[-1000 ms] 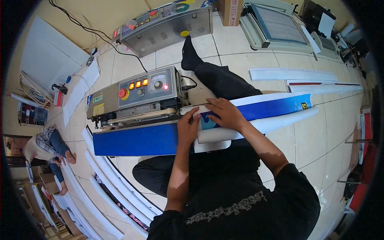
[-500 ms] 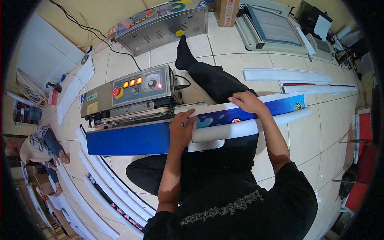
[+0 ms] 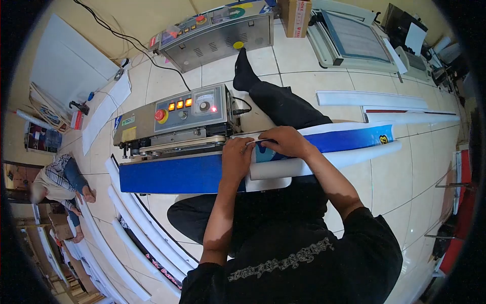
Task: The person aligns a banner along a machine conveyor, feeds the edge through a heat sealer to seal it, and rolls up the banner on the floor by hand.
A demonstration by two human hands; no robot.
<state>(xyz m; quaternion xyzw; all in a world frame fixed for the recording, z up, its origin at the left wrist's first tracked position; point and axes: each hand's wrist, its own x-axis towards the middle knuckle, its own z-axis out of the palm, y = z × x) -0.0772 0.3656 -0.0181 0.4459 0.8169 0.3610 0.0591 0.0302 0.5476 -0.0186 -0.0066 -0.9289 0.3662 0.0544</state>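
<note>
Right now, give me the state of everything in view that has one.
Printed sheet, partly rolled.
Left hand, pinching the sheet's edge.
Right hand, pinching the same edge.
Near machine, orange buttons and red indicator lit.
Far machine, standing, power unclear.
White strips, lying on the floor.

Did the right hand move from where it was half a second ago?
Yes: the right hand has moved leftward in the picture, closer to the machine with lit buttons.

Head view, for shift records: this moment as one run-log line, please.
blue printed sheet: by machine; left hand: at sheet end; right hand: at sheet end; orange lamps: lit
</note>
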